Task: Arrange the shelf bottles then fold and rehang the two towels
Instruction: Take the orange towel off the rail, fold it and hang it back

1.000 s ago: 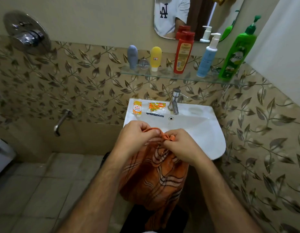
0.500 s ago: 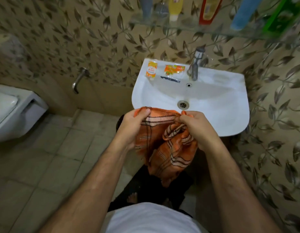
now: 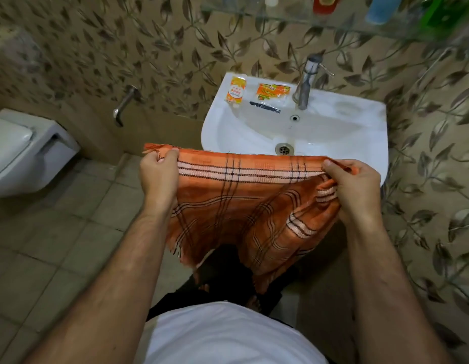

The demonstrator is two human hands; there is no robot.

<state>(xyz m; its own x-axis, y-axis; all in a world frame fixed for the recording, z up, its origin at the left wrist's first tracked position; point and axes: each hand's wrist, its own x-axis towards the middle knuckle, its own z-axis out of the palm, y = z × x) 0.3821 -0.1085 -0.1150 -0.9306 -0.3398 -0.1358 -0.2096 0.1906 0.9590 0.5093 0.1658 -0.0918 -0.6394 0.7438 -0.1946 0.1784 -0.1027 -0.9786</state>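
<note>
Holding an orange checked towel [image 3: 244, 206] out in front of me, I have both hands up near the white sink [image 3: 359, 132]. My left hand [image 3: 158, 174] pinches the top edge of the towel close to its left corner, with the fingers curled tight on the cloth. A bit of the fringed corner sticks out past that hand. My right hand [image 3: 354, 185] pinches the top edge near the right corner, thumb on top and fingers under the cloth. The top edge runs almost straight between my hands, right in front of the sink's front rim. The pale stripes with dark lines show along that edge. The rest of the towel hangs down toward my legs, flat on the left side and bunched in folds on the right side, under my right hand.

On the back of the sink lie a small orange and white tube [image 3: 236, 90] and an orange sachet [image 3: 273, 92], just beside the metal tap [image 3: 305, 82]. Up at the top I see the glass shelf [image 3: 280, 14] with only the blurry bottoms of the bottles: a red bottle [image 3: 325, 3], a blue bottle [image 3: 380, 9] and a green bottle [image 3: 441, 11]. A white toilet [image 3: 20, 153] is off to my left, and a wall spout [image 3: 124, 103] sticks out between it and the sink.
</note>
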